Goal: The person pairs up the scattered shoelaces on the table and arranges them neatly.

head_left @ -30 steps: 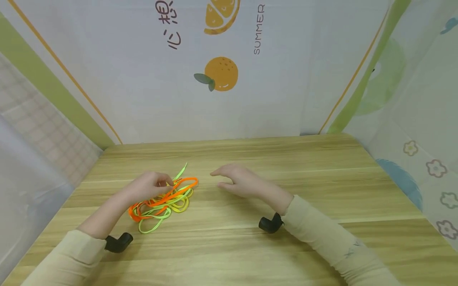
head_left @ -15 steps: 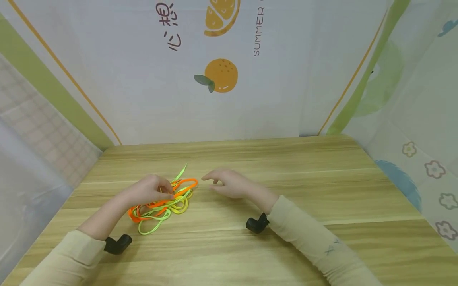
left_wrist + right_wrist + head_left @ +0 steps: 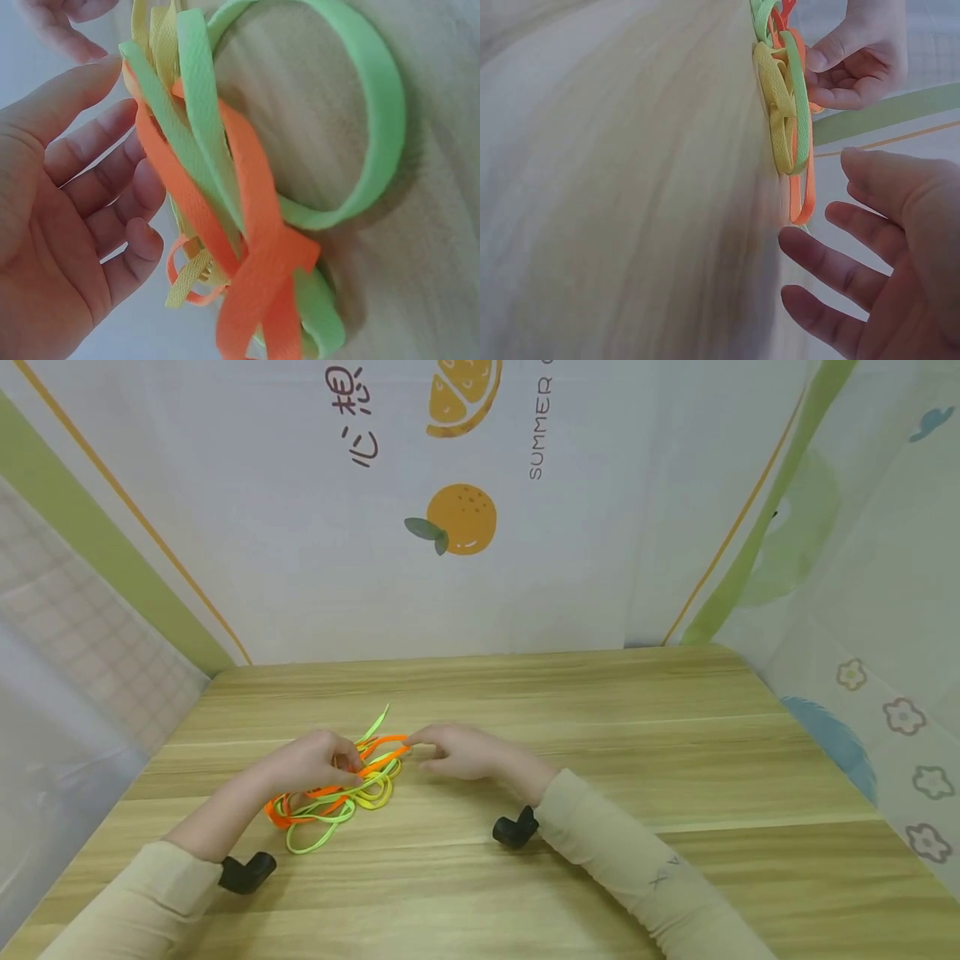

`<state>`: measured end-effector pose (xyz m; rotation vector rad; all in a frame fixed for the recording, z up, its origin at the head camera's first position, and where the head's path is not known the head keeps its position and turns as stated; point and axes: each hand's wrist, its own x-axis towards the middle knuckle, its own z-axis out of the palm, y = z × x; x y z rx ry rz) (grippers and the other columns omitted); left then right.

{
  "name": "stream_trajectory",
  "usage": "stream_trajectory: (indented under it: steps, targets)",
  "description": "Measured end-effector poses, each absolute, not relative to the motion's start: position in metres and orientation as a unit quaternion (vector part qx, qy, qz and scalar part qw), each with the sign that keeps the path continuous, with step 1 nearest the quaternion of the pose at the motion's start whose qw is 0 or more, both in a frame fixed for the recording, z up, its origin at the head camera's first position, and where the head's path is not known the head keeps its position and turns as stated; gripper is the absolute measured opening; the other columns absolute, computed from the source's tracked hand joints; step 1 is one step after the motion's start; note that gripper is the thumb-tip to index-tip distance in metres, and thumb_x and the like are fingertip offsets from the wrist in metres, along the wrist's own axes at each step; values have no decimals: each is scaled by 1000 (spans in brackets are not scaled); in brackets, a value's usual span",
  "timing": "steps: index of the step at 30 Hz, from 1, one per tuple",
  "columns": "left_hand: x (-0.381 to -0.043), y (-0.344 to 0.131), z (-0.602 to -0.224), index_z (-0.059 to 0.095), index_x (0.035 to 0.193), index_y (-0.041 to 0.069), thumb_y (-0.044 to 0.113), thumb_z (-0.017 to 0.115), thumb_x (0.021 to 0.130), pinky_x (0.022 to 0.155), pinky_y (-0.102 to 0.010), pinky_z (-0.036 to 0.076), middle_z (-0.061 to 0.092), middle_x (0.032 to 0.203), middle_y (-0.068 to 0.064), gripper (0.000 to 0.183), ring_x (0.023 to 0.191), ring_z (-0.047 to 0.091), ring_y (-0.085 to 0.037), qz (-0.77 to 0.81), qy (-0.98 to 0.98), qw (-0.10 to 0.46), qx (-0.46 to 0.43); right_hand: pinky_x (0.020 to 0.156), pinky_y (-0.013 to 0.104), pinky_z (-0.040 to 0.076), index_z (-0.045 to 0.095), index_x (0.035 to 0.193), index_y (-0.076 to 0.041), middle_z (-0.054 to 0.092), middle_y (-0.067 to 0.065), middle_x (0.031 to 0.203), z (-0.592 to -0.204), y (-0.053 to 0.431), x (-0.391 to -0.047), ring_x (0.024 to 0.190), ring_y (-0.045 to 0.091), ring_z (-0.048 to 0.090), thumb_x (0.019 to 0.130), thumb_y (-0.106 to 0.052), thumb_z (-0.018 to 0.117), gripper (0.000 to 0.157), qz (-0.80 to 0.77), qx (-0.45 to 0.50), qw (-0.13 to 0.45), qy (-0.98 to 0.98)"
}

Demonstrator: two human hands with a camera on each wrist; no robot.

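And in comes my right hand (image 3: 461, 752) to the orange loop (image 3: 386, 761): two hands at one heap!
Head view: half a second ago there was a gap between those fingers and the loop; now a fingertip is right at its end, so this has become two-handed work. The flat laces (image 3: 325, 792) lie left of centre on the wood-grain table (image 3: 480, 877), one heap, three colours: orange, green, yellow; separate laces I can't count. Two black elbow-shaped pieces (image 3: 249, 872), one by each wrist. My left hand (image 3: 311, 762) stays over the heap. Left wrist view: its fingers are bent, thumb and index at the strands, but whether they pinch, I can't tell. Right wrist view: right-hand fingers spread, gripping nothing, just beside the loop's end.
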<state>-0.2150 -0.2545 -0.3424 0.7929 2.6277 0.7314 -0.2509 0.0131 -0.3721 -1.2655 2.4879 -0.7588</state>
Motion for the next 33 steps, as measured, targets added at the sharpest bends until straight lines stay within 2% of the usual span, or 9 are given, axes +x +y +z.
stream_trajectory:
  steps: [11, 16, 25, 33]
  targets:
    - [-218, -254, -347, 68, 87, 10, 18, 75, 83, 59, -28, 46, 58, 71, 4, 11, 64, 52, -12, 259, 905, 169, 292, 101, 28, 35, 48, 141, -14, 48, 3, 141, -378, 0, -253, 116, 13, 51, 95, -21, 60, 48, -266, -439, 134, 847]
    - [-219, -254, -351, 69, 88, 9, 19, 76, 83, 61, -28, 47, 58, 72, 5, 13, 65, 52, -11, 255, 906, 164, 297, 101, 27, 36, 49, 140, -15, 48, 1, 141, -380, -4, -253, 113, 12, 54, 95, -21, 61, 47, -270, -424, 144, 852]
    - [-217, -253, -351, 67, 87, 9, 14, 74, 84, 59, -27, 44, 53, 69, 3, 9, 62, 48, -12, 264, 905, 174, 286, 102, 25, 33, 53, 137, -12, 55, -1, 133, -383, -6, -253, 124, 12, 47, 96, -19, 60, 42, -272, -423, 138, 854]
    - [-216, -254, -351, 67, 85, 9, 12, 71, 87, 58, -26, 43, 56, 70, 3, 5, 63, 48, -13, 266, 907, 178, 273, 98, 26, 38, 55, 135, -12, 61, -1, 124, -385, -5, -254, 117, 12, 53, 97, -20, 60, 39, -263, -410, 131, 863]
